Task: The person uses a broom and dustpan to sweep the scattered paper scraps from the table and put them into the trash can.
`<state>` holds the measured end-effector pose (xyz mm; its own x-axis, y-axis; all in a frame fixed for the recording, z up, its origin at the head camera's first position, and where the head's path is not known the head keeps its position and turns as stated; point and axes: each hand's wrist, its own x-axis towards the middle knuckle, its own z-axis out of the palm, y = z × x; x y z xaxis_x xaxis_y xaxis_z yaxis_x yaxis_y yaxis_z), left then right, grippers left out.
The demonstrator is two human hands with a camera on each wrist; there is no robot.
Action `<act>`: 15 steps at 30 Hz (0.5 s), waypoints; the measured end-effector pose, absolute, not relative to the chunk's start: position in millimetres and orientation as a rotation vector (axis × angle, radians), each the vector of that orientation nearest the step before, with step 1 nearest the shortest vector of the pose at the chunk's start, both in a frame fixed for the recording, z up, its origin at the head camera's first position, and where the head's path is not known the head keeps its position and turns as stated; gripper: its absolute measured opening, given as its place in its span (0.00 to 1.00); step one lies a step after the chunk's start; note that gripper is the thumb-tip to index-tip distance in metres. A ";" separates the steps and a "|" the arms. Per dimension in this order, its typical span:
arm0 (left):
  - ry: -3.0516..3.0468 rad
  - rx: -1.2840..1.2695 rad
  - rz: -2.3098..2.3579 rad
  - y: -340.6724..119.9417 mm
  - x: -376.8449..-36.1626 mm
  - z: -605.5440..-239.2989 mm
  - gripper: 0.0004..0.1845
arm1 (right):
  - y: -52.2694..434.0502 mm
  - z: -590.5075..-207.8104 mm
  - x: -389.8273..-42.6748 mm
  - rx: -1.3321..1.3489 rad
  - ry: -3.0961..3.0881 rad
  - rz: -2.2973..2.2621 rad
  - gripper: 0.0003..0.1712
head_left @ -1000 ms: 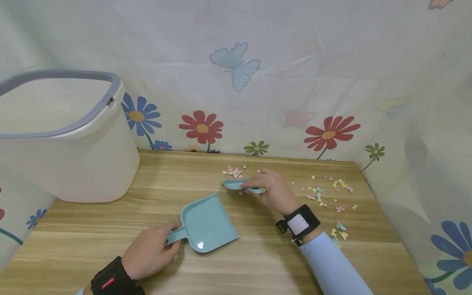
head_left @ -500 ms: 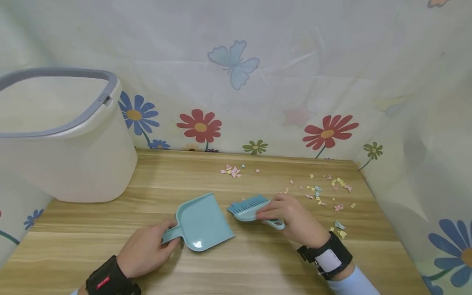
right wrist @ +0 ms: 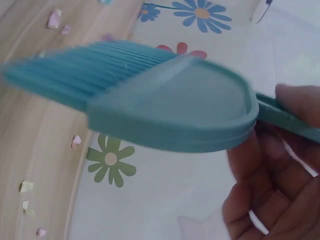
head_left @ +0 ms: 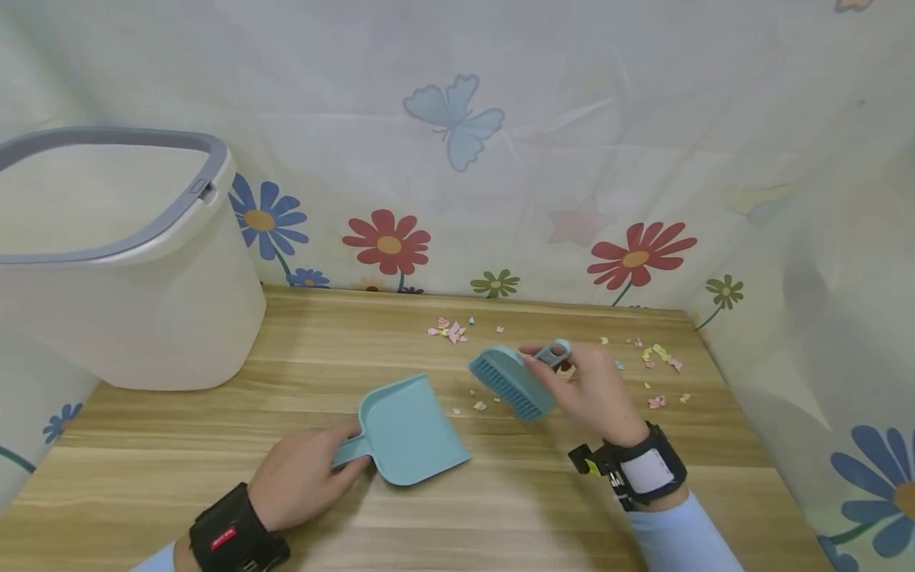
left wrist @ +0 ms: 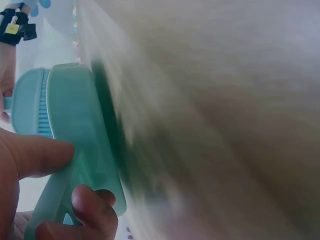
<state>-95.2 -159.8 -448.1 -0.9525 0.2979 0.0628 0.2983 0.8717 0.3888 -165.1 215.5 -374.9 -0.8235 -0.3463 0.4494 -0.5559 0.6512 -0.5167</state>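
My left hand [head_left: 303,477] grips the handle of a light-blue dustpan [head_left: 411,429], its flat front edge facing right, low over the wooden table. The left wrist view shows thumb and fingers around that handle. To the right, my right hand [head_left: 589,393] holds a matching small hand brush [head_left: 513,383] by its handle; in the right wrist view the bristles [right wrist: 85,67] point away from the hand. A few paper scraps [head_left: 479,406] lie between brush and dustpan. A small pile of pink and yellow scraps [head_left: 450,330] sits farther back.
A white bin [head_left: 179,318] with a grey rim stands at the left. More paper scraps [head_left: 661,353] are scattered over the right side of the wooden table [head_left: 314,349]. A flower-printed curtain [head_left: 543,183] borders the table at the back and right.
The brush came from beside the back pile toward me and to the right, and has been turned so its bristles face down toward the dustpan side. The dustpan shifted slightly right.
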 end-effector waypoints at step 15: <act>-2.978 -0.569 -0.571 -147.0 -103.4 -435.9 0.20 | 215.8 -374.6 -173.5 0.285 -2.686 0.888 0.10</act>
<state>-103.4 -147.0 -435.9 -0.9305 0.3452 0.1226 0.3661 0.8637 0.3464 -173.5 215.8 -374.6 -0.9361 -0.0932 0.3391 -0.2771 0.7894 -0.5478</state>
